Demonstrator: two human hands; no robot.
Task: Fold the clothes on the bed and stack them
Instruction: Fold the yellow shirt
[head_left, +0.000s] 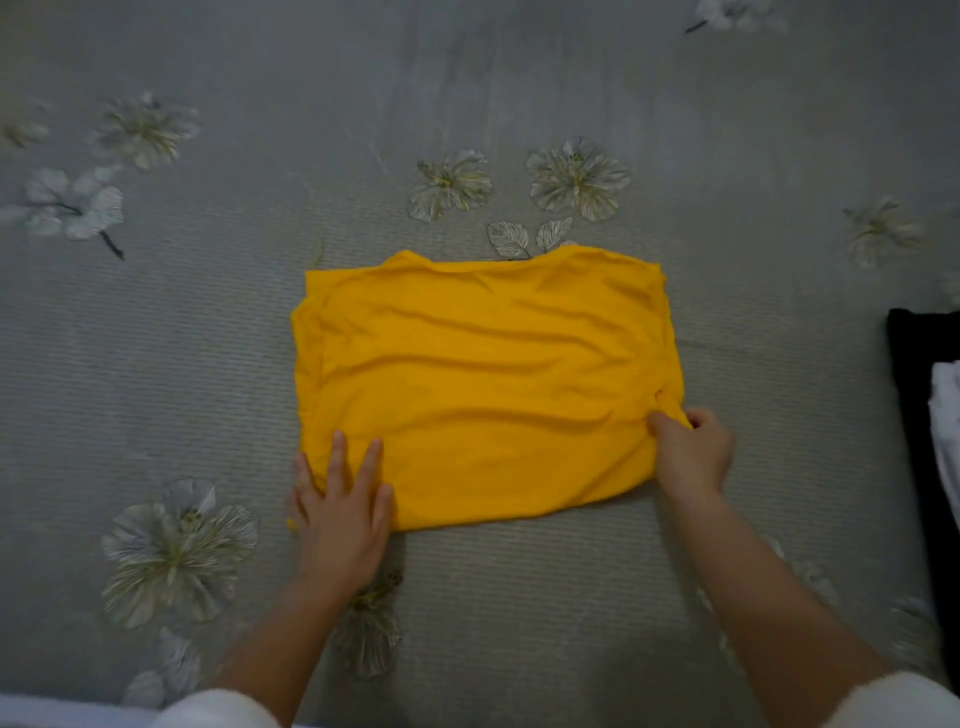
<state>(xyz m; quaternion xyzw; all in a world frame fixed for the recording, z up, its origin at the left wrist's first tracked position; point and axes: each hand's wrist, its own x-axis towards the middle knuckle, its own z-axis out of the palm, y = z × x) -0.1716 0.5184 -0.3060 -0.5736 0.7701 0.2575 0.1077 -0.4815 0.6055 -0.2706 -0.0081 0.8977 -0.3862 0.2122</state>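
yellow shirt (488, 379) folded on bed (467, 104), hands pressing, pinching

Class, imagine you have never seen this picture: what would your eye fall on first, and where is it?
The bright yellow shirt, folded into a rectangle, lies mid-frame on the grey flowered bed. The left hand presses flat on its near left corner, while the right hand pinches its near right corner. At the right edge lie a black cloth and a white cloth.
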